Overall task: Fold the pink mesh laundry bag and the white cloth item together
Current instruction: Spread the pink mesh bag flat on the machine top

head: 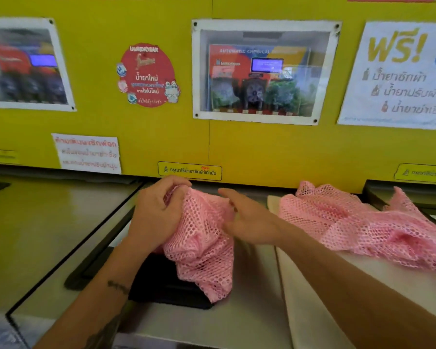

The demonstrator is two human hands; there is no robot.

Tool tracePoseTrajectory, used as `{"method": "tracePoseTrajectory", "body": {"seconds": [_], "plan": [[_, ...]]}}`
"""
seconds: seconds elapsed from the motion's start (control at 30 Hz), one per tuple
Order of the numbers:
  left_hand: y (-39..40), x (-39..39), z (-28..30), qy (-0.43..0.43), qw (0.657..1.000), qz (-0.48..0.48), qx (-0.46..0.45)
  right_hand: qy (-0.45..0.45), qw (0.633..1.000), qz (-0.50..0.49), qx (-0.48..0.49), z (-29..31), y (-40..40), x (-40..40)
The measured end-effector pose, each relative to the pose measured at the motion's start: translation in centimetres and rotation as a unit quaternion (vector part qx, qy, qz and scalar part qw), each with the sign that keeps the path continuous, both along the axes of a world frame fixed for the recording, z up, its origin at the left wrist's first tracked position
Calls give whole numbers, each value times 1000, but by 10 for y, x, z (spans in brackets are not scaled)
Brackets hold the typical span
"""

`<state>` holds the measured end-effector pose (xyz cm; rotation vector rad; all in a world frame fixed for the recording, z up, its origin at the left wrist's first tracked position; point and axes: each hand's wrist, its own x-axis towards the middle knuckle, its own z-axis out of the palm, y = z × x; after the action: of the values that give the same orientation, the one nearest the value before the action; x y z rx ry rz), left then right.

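While my left hand [156,212] bunches one pink mesh laundry bag [202,238] above the surface [249,318], my right hand [247,220] hovers spread, w/ white cloth item [312,298] lying flat beneath a 2nd mesh piece [363,220].

Premises: a self-service laundry. A yellow wall panel [237,147] carries windows onto a detergent dosing unit [259,79], a red detergent sticker [146,74] and printed notices [398,74]. Machine tops [48,222] stand in a row beneath.
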<state>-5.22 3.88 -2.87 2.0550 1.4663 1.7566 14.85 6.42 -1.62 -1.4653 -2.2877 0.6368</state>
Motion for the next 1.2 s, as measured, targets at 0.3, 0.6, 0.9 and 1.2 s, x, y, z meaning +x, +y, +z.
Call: {"method": "tracePoseTrajectory", "body": {"seconds": [0.3, 0.6, 0.9, 1.2], "plan": [[-26, -116, 16, -54, 969, 240, -36, -5, 992, 104, -69, 4, 7, -63], [-27, -115, 34, 114, 963, 57, -239, 66, 987, 93, -113, 21, 11, -92], [8, -118, -13, 313, 886, -83, -332, -79, 994, -71, 32, 42, 29, -62], [12, -155, -1, 272, 946, 166, -54, -200, 979, 12, -28, -6, 38, -85]]}}
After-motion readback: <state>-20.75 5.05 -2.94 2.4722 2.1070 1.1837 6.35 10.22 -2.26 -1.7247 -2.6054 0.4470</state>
